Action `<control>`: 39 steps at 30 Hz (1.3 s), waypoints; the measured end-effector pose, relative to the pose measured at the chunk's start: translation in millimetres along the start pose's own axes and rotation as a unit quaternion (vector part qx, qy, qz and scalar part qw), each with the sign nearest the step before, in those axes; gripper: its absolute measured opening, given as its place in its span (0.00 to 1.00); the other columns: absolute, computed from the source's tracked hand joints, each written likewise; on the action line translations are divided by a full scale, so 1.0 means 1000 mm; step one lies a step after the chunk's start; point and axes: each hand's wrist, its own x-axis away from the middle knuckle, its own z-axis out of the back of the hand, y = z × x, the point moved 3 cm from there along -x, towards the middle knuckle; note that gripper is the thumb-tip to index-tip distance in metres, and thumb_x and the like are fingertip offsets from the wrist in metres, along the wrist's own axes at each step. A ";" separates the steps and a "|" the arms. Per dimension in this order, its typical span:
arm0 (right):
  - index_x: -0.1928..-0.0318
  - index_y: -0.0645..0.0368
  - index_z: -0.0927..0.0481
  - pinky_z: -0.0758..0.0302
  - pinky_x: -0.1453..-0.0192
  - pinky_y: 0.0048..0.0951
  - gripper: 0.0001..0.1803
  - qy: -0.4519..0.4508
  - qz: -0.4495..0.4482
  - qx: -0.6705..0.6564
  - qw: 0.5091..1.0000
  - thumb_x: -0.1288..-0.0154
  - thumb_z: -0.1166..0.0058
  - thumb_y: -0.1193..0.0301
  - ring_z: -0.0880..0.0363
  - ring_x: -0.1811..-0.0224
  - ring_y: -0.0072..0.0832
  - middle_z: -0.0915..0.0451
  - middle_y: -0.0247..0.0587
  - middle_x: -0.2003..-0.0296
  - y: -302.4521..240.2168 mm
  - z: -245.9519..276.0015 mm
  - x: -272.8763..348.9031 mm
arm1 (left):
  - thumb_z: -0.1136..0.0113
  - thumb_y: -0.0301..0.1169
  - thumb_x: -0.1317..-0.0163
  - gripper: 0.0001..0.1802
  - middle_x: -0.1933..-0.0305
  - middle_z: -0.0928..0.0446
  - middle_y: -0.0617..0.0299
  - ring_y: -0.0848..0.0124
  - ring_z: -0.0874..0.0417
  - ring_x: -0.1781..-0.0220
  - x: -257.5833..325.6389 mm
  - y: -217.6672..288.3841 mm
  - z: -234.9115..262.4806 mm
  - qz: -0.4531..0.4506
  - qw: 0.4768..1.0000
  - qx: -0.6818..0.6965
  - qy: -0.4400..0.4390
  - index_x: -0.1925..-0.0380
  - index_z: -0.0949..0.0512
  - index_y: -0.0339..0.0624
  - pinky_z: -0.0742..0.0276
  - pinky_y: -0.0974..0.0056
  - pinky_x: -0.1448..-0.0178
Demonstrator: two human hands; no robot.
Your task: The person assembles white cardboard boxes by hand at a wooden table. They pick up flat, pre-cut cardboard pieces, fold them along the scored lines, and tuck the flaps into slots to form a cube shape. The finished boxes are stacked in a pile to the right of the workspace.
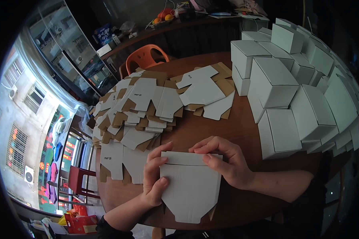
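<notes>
At the near edge of the round brown worktop [243, 131], a flat white carton blank [191, 191] lies between both hands, its long axis running away from the person, the tapered tab end pointing back toward the body and the folded top flap at the far end. The left hand [155, 175] clamps the blank's left edge, thumb on the face and fingers curled over the upper left corner. The right hand [223, 159] comes in from the right and presses its fingertips along the crease of the top flap, so it sits just beyond the blank's far edge and is closed lightly on that flap rather than spread wide. Both hands touch the blank; the right one covers the fold line, the left one steadies the side. Just beyond the left hand, a loose heap of unfolded blanks [143, 107] fans across the worktop, white and brown faces mixed. To the right, well apart from the hands, a stack of finished white boxes [291, 87] rises. An orange chair [145, 55] stands behind the worktop.
</notes>
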 end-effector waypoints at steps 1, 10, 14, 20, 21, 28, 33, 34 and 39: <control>0.49 0.60 0.19 0.24 0.41 0.29 0.10 0.004 0.014 0.000 1.000 0.25 0.49 0.72 0.20 0.46 0.25 0.18 0.42 0.48 0.000 -0.001 0.000 | 0.51 0.36 0.30 0.23 0.25 0.44 0.33 0.48 0.39 0.25 0.000 -0.001 0.001 -0.003 1.000 -0.011 -0.010 0.38 0.35 0.41 0.45 0.44 0.24; 0.48 0.60 0.18 0.23 0.40 0.28 0.10 -0.018 0.039 0.028 0.999 0.25 0.47 0.74 0.19 0.47 0.23 0.18 0.41 0.48 -0.001 -0.003 -0.001 | 0.47 0.38 0.32 0.21 0.27 0.43 0.32 0.50 0.39 0.27 -0.003 0.003 0.002 0.037 0.999 0.003 -0.006 0.44 0.37 0.42 0.45 0.45 0.24; 0.48 0.61 0.18 0.22 0.40 0.29 0.10 -0.020 0.000 -0.009 1.000 0.27 0.43 0.73 0.19 0.45 0.24 0.18 0.42 0.48 0.001 -0.002 0.000 | 0.43 0.38 0.32 0.22 0.27 0.43 0.32 0.51 0.39 0.27 -0.005 0.002 -0.001 0.039 0.998 0.042 -0.017 0.44 0.38 0.43 0.43 0.45 0.25; 0.52 0.60 0.18 0.23 0.39 0.33 0.09 -0.032 -0.077 -0.072 0.994 0.30 0.38 0.71 0.20 0.43 0.28 0.19 0.45 0.47 -0.014 -0.005 -0.004 | 0.38 0.40 0.34 0.25 0.27 0.42 0.29 0.47 0.38 0.26 -0.004 0.003 0.003 -0.010 0.999 0.025 -0.045 0.44 0.36 0.44 0.40 0.43 0.27; 0.53 0.60 0.17 0.23 0.40 0.33 0.09 -0.033 -0.084 -0.063 0.994 0.30 0.38 0.71 0.20 0.43 0.28 0.19 0.44 0.47 -0.019 -0.007 -0.003 | 0.37 0.40 0.34 0.25 0.28 0.42 0.28 0.45 0.38 0.27 -0.004 0.006 0.005 -0.028 0.998 0.007 -0.050 0.45 0.36 0.44 0.40 0.43 0.27; 0.54 0.60 0.17 0.18 0.41 0.30 0.08 -0.070 0.014 0.012 0.997 0.32 0.37 0.76 0.18 0.46 0.26 0.19 0.44 0.48 -0.027 -0.010 -0.001 | 0.36 0.42 0.35 0.23 0.31 0.38 0.24 0.39 0.33 0.31 -0.006 0.015 0.009 -0.134 0.986 -0.081 -0.064 0.49 0.33 0.45 0.38 0.36 0.29; 0.55 0.59 0.16 0.18 0.43 0.30 0.07 -0.067 0.049 0.046 0.995 0.33 0.38 0.78 0.18 0.47 0.27 0.18 0.43 0.49 -0.024 -0.012 0.001 | 0.36 0.43 0.35 0.24 0.32 0.38 0.25 0.39 0.33 0.31 -0.001 0.015 0.010 -0.146 0.983 -0.092 -0.064 0.47 0.33 0.44 0.37 0.35 0.31; 0.56 0.59 0.16 0.18 0.44 0.30 0.07 -0.067 0.061 0.059 0.994 0.34 0.38 0.78 0.19 0.47 0.27 0.18 0.42 0.49 -0.025 -0.011 0.002 | 0.35 0.43 0.36 0.26 0.32 0.37 0.24 0.39 0.32 0.32 -0.002 0.015 0.009 -0.158 0.981 -0.092 -0.060 0.45 0.34 0.44 0.37 0.35 0.31; 0.58 0.59 0.15 0.19 0.47 0.30 0.08 -0.071 0.081 0.074 0.991 0.37 0.37 0.81 0.18 0.49 0.28 0.17 0.42 0.51 -0.026 -0.011 -0.001 | 0.31 0.44 0.39 0.39 0.33 0.35 0.26 0.39 0.31 0.33 -0.001 0.012 0.007 -0.174 0.982 -0.072 -0.023 0.34 0.40 0.45 0.36 0.37 0.32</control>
